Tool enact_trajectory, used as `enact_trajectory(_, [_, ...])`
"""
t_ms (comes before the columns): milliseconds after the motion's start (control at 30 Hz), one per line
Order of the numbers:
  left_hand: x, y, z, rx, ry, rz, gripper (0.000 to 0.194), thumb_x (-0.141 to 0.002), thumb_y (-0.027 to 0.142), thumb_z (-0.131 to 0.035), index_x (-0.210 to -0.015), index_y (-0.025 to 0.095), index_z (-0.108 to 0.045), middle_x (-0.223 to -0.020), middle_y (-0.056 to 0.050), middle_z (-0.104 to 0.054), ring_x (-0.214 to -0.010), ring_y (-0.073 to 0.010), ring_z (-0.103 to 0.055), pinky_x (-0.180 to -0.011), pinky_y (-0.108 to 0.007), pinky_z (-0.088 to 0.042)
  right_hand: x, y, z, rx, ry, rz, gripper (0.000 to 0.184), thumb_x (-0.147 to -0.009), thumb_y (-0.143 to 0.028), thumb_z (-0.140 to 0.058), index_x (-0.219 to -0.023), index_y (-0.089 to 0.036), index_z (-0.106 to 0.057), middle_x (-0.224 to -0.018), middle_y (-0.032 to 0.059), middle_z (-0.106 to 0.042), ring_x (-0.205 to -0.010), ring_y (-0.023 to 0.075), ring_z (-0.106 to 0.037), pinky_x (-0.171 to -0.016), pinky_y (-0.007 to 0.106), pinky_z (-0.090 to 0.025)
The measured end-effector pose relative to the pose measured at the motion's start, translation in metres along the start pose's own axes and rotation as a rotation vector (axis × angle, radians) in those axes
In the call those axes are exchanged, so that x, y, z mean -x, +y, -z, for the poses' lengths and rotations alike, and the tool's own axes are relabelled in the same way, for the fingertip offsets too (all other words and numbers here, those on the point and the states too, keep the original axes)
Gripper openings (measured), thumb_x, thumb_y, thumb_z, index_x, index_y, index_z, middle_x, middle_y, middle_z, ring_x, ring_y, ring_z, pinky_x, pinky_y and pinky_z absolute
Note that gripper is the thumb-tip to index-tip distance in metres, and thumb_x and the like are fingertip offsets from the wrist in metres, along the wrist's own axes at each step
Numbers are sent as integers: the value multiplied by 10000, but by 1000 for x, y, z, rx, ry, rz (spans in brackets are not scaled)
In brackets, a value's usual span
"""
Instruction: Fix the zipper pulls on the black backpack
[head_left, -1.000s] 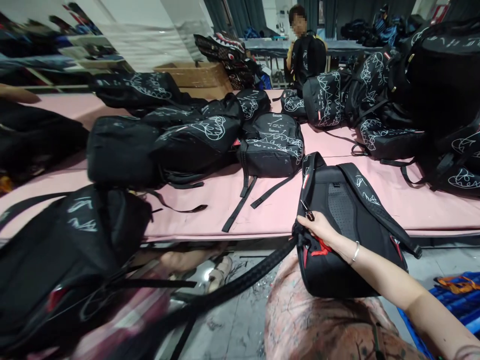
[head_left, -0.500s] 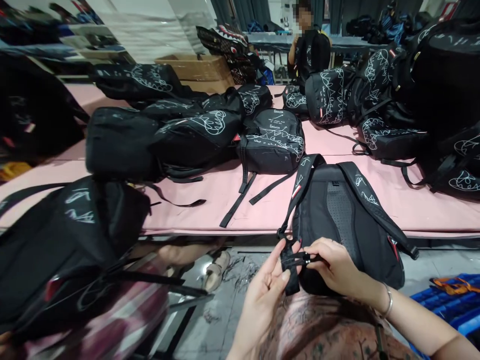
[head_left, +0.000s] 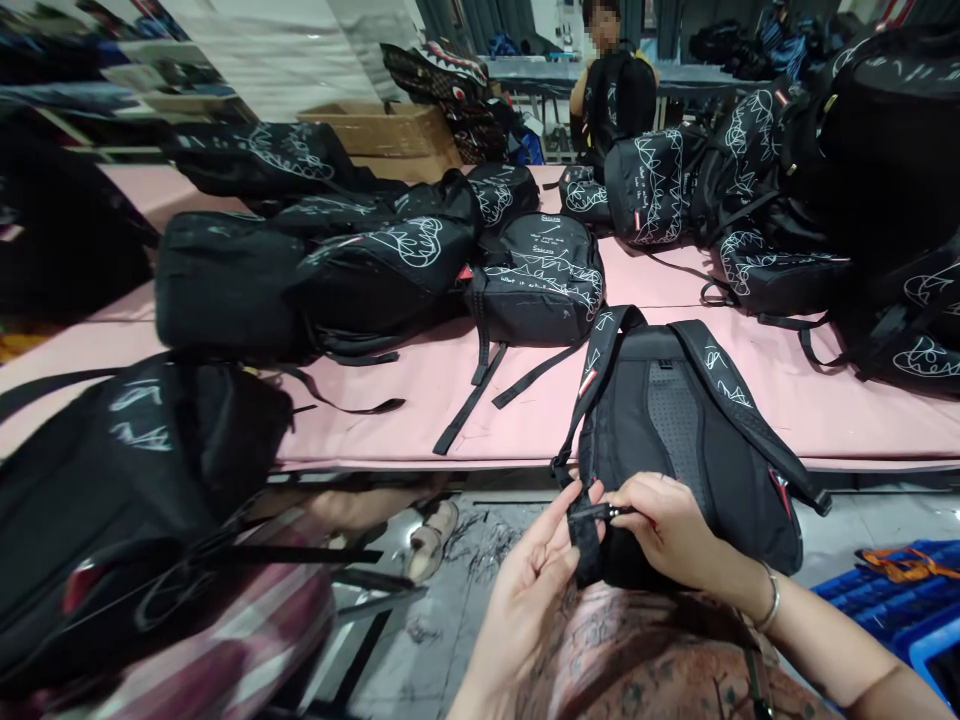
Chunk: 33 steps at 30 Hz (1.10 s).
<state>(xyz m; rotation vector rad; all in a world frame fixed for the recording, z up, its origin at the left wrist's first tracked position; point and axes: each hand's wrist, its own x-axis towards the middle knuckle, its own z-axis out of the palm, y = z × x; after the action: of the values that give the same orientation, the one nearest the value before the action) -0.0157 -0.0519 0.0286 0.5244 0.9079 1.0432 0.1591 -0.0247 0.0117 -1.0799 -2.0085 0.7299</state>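
A black backpack (head_left: 632, 420) leans against the table edge with its padded back and shoulder straps facing me. My left hand (head_left: 534, 580) is closed on a black strap (head_left: 588, 556) at the backpack's lower left side, thumb in front. In my right hand (head_left: 667, 532) is a small dark tool with a shiny pivot, which looks like thread snips (head_left: 600, 511). Its tip points left and lies against the strap, between the fingers of my left hand. The handles are mostly hidden inside my right fist.
Several black backpacks with white scribble prints, one of them upright (head_left: 536, 275), lie across the pink table (head_left: 420, 410). A neighbour in checked cloth has a black backpack (head_left: 142, 470) at left. Blue items (head_left: 892, 590) stand at lower right. A person stands behind a backpack (head_left: 619, 95) at the back.
The snips' blades, apart earlier, now look closed together at the strap. Both hands keep nearly the same place. The whole view has shifted slightly.
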Motion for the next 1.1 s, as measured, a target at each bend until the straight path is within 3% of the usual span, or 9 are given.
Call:
enact_trajectory(133, [2,11,3,-11,-20,33,543,-604,280,-762,-1119,184,-622,-1187,-157,-594,-1070,-312,-567,-907,-372,-464,0,6,8,-142,136,-72,100,-876,-232,-466,-884,-202,-560,-814,34,-615,-732,167,-565,-664,275,-427])
enact_trajectory(200, [-1,12,6,-96,43,22,454,-601,329,-762,-1010,155,-671,-1011,-165,-677,-901,-292,-648,-799,-366,-518,4,9,12,-203,169,-112,93,-859,-233,-497,-923,-203,-557,-828,34,-609,-735,165,-568,-658,270,-438])
enact_trajectory(267, [-7,7,9,-222,124,-30,270,-625,373,-736,-741,133,-694,-692,-121,-704,-591,-210,-656,-581,-289,-533,11,11,14,-216,174,-113,114,-855,-228,-510,-958,-207,-556,-837,36,-602,-741,166,-568,-666,276,-445])
enact_trajectory(367, [-18,-5,7,-366,162,-70,339,-690,415,-670,-518,136,-582,-366,-16,-538,-316,-80,-453,-366,-170,-363,17,13,15,-158,169,-9,189,-854,-211,-516,-1042,-216,-537,-835,40,-599,-770,176,-570,-694,298,-451])
enact_trajectory(500, [-21,-11,-2,-433,33,38,309,-711,433,-636,-645,134,-588,-401,6,-543,-328,-63,-427,-365,-153,-304,14,17,12,99,164,58,172,-889,-188,-442,-1010,-198,-564,-866,68,-629,-820,191,-579,-728,319,-444])
enact_trajectory(633, [-18,-6,-5,-442,-31,76,350,-722,454,-609,-593,141,-522,-426,0,-557,-352,-67,-443,-385,-161,-309,7,23,12,271,187,56,197,-909,-206,-411,-936,-166,-602,-843,74,-640,-799,186,-580,-735,311,-437])
enact_trajectory(833, [-21,-8,-3,-445,-9,90,352,-718,483,-594,-625,156,-501,-378,28,-520,-306,-64,-406,-364,-168,-269,8,16,17,285,34,83,186,-895,-184,-434,-976,-162,-600,-857,68,-640,-793,187,-567,-727,302,-425])
enact_trajectory(1100, [-20,-12,-12,-584,-19,60,398,-741,508,-550,-555,161,-485,-387,12,-533,-337,-79,-425,-399,-193,-284,7,13,14,296,-33,41,166,-884,-181,-447,-946,-174,-601,-858,60,-637,-788,182,-547,-714,285,-399])
